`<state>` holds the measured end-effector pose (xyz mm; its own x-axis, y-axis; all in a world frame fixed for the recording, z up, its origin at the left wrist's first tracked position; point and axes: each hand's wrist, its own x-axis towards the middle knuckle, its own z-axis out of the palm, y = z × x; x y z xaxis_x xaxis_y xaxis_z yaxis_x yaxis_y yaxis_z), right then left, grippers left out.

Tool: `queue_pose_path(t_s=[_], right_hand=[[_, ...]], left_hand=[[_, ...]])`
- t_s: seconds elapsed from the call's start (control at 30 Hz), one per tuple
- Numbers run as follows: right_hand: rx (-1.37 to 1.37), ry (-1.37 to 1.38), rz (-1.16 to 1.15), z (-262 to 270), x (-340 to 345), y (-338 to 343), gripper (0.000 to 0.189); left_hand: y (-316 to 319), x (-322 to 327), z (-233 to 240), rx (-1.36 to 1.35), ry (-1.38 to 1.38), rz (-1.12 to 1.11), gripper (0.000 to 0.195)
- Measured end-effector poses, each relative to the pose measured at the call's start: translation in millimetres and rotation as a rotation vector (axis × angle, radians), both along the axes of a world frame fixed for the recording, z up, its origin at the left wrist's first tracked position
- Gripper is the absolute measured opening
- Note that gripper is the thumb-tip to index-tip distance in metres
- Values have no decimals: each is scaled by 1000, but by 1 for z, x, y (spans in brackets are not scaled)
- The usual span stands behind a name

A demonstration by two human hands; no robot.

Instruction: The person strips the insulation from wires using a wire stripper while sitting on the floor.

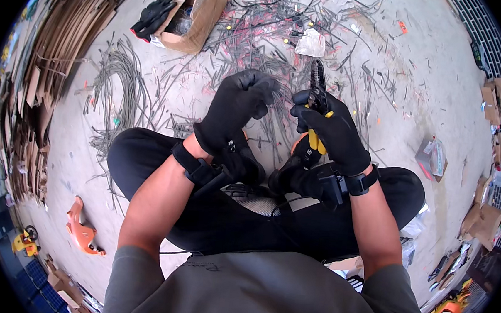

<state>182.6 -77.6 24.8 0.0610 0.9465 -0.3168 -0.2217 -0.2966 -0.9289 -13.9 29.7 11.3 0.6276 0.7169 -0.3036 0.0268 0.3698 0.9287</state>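
Observation:
My right hand (pixel 334 130), in a black work glove, grips wire-stripping pliers (pixel 319 84). Their dark jaws point away from me, and the yellow handles come out below my fingers. My left hand (pixel 236 107), gloved the same way, is raised across from it with the fingers curled. Its fingertips are blurred, so whether a thin wire is pinched there is unclear. Below and beyond both hands, cut grey and red wire pieces (pixel 259 47) lie scattered on the concrete floor. To the left is a loose bundle of long grey cables (pixel 117 88).
An open cardboard box (pixel 194 33) stands ahead, a pair of black gloves (pixel 153 16) over its flap. Flattened cardboard (pixel 66 31) is stacked along the left. An orange plastic part (pixel 80 229) lies at lower left, and a small package (pixel 431 157) at right. My shoes are close below my hands.

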Motion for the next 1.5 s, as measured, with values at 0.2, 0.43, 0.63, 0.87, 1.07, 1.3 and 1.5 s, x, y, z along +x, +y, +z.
queue_pose_path(t_s=[0.2,0.43,0.63,0.87,1.07,1.3,1.5], right_hand=[[-50,48,50,-1,-5,0,27],[-57,257,-198,-22,14,-2,31],[72,198,-116,-28,12,-10,33],[-142,391,-123,-13,-9,-10,34],[-53,417,-172,-24,-4,-11,32],[21,335,-222,-29,16,-8,30],[19,243,-300,-18,25,-3,39]], left_hand=[[7,-6,-3,-110,-35,199,27],[9,-14,-11,-200,165,261,25],[-22,6,5,-79,14,-85,48],[-30,11,-10,-87,-58,-245,38],[-29,10,-10,199,140,-275,20],[-28,8,-12,375,89,-312,16],[-22,4,10,173,168,-418,17]])
